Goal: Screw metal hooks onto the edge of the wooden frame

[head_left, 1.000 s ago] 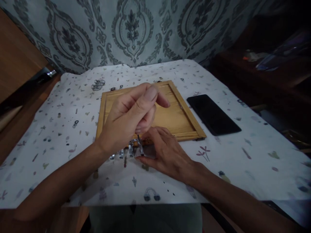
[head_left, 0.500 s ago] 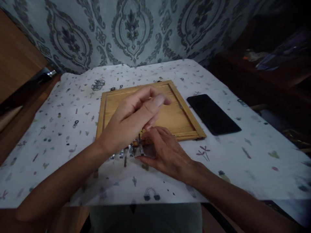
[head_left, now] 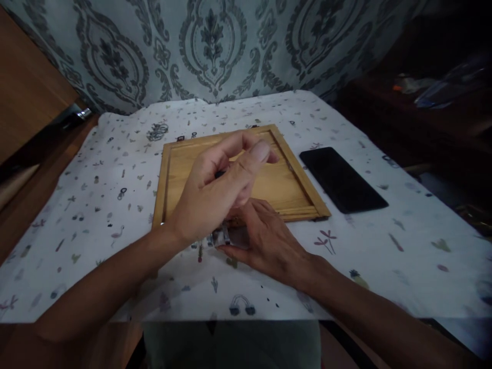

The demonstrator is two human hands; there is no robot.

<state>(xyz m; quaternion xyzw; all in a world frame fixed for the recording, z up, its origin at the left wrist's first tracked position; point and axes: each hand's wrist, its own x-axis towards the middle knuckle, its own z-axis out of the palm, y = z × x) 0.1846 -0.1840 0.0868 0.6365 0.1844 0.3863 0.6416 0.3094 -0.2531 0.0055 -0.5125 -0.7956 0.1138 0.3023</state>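
A wooden framed panel point(head_left: 269, 169) lies flat on the table. My left hand point(head_left: 226, 179) is curled above its near half, with the thumb over the bent fingers. Something dark shows inside that grip, but most of it is hidden. At the panel's near edge, my right hand point(head_left: 265, 233) has its thumb low and its fingers bent over the edge, gripping around a shiny metal fitting point(head_left: 220, 237). The left hand and wrist partly cover the fitting, so its exact shape is unclear.
A black phone-like slab point(head_left: 344, 179) lies right of the panel. The white patterned tablecloth point(head_left: 115, 277) covers the table. Patterned grey fabric point(head_left: 211, 46) rises behind it, and a wooden surface point(head_left: 31, 66) stands at the left. Dark clutter sits off to the right.
My left hand has turned slightly and moved a little right, exposing the dark thing in its grip. Fewer metal pieces show beneath it. My right hand stays at the panel's edge.
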